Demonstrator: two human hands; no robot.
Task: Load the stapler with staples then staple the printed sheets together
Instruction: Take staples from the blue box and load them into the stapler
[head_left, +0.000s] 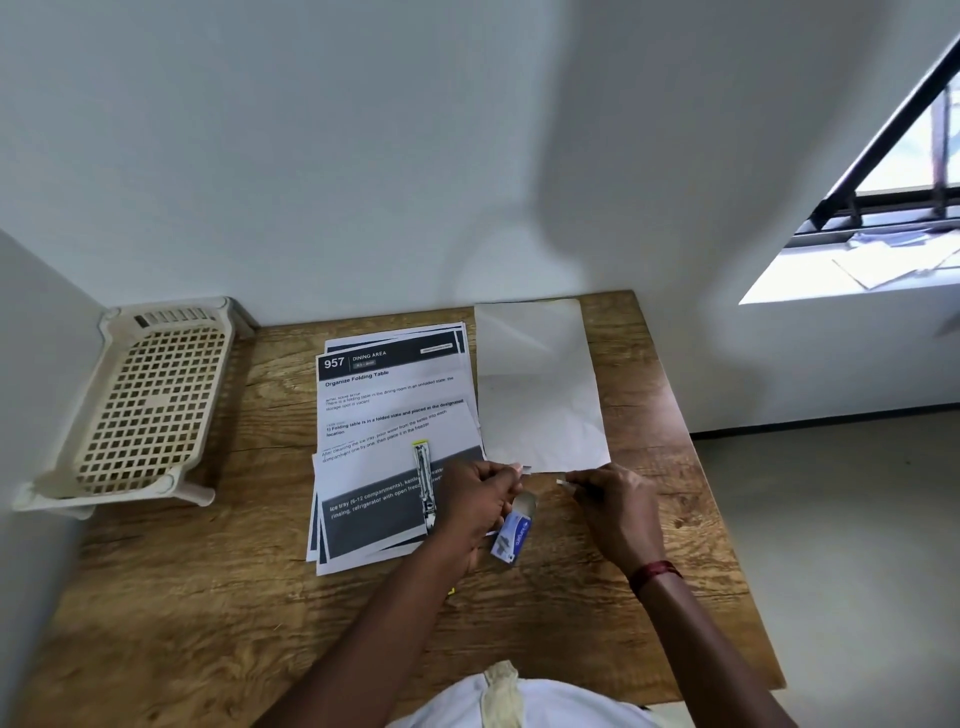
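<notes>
1. Head view, only view. Wooden table (156, 597) against a white wall. Printed sheets (389, 415) lie in a loose, fanned pile at mid-table, not squared.
2. Stapler (423, 483) lies on the lower part of the pile, swung open so the bare metal channel shows, yellow tip pointing to the far edge. No staples visible in the channel, though it is too small to be sure.
3. Left hand (478, 504): fingers curled, fingertips pinched at something small and pale; below it, touching the hand, a small blue-and-white staple box (511, 535) with its flap open. Whether the hand grips the box or only rests by it, I cannot tell.
4. Right hand (613, 504): thumb and forefinger pinched on a small pale piece, probably a staple strip; too small to confirm.
5. Blank sheet (540, 384) lies near the far right corner; cream plastic basket (150, 400) sits at the far left edge.
6. Progress, judged: stapler opened, box opened, staples being taken out. Remaining: load channel, close, square sheets, staple.
7. Legible text: "957", "DINING AREA", "Organize Folding Table", "Ice tray (6-12 compartments)". Box brand unreadable.
</notes>
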